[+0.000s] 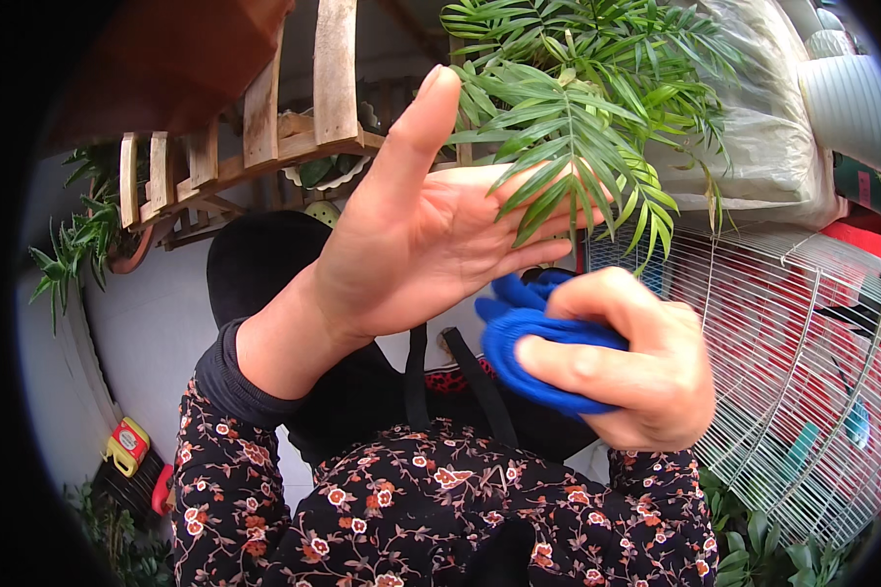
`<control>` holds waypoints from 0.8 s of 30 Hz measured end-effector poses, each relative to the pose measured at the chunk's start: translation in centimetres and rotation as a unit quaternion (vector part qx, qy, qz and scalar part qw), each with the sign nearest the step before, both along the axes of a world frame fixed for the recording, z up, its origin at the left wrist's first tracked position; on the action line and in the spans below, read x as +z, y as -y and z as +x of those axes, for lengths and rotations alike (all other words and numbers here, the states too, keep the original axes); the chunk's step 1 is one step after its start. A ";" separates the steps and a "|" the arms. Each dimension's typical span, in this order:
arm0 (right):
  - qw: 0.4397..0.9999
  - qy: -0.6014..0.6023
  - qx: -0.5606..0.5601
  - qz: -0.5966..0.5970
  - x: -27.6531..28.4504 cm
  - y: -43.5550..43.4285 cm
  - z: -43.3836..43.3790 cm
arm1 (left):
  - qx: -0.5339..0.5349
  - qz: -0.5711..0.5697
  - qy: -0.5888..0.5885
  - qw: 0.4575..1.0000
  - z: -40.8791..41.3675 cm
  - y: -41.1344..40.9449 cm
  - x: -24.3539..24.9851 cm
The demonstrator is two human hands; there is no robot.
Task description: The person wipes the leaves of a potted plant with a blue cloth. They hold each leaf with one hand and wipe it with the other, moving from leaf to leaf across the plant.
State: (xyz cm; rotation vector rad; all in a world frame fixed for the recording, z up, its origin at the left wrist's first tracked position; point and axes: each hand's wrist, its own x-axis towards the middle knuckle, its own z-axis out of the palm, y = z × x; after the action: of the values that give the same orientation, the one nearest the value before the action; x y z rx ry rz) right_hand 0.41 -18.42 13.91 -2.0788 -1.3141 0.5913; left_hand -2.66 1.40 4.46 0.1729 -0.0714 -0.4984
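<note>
My left hand [418,242] is spread palm up, thumb raised, with its fingers behind a green frond [569,147] of a potted-palm type plant. Leaflets hang across the fingers, which do not close on anything. To the right and lower, my right hand [646,367] grips a bunched blue knit glove [503,359], thumb pressed into its folded edge. Finger-like parts of the glove stick out at the top left. It is close to the left hand's heel, apparently not touching it.
A wire birdcage [800,352] with a blue-and-white bird [857,424] stands at right. Wooden slatted stands [335,73] rise at upper left, near a spiky potted plant [73,242]. A plastic-wrapped bundle [771,125] sits behind the fronds. A yellow jug [126,446] is at lower left.
</note>
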 end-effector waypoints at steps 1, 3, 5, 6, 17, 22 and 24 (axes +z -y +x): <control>0.998 -0.034 -0.007 0.046 0.6 0.5 0.5 | -0.002 0.005 -0.014 1.000 0.0 -0.1 0.0; 0.994 -0.037 -0.076 0.063 1.9 1.3 0.4 | -0.002 0.013 -0.029 0.999 -0.2 -0.2 0.0; 0.985 0.015 -0.126 0.113 2.1 1.5 0.7 | 0.000 0.010 -0.025 1.000 -0.3 -0.2 0.0; 0.985 0.023 -0.144 0.088 1.9 1.4 0.7 | -0.002 0.022 -0.034 0.999 -0.3 -0.1 -0.1; 0.926 0.327 -0.189 -0.018 -3.4 -1.8 -1.0 | 0.001 -0.026 0.038 0.999 0.0 0.4 -0.6; 0.925 0.353 -0.138 0.011 -4.3 -2.4 -1.9 | 0.010 0.028 -0.012 0.999 0.0 0.3 0.0; 0.941 0.313 -0.124 0.013 -4.2 -2.2 -2.2 | 0.003 0.067 -0.004 0.998 0.1 0.4 0.0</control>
State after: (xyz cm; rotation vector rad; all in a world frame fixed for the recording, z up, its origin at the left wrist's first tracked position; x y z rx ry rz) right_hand -1.81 -16.22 9.67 -2.4631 -1.3279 -0.2267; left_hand -2.54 1.03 4.44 0.3024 -0.0291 -0.4985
